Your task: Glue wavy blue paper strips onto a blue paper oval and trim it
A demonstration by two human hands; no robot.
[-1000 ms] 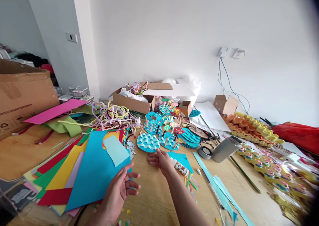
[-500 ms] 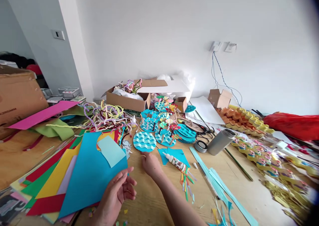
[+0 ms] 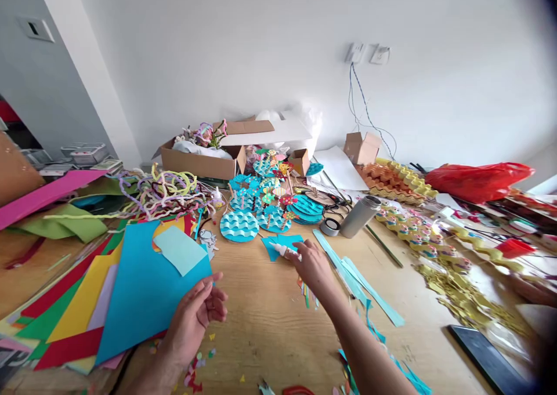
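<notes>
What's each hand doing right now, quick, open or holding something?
Left hand: open, fingers loosely curled, holding nothing.
Right hand: fingers on the white bottle; whether its grip is closed cannot be told.

"What's under the right hand (image 3: 312,263)?"
"A small white squeeze bottle (image 3: 283,250) with a narrow, tapered nozzle (image 3: 275,246)."
"Upright?"
"No, tipped on its side, nozzle pointing left and slightly away from the person, over the blue paper (image 3: 292,240) on the table (image 3: 248,308)."
"And its body?"
"Partly covered by that hand; whether it's lifted, I can't tell."
</notes>
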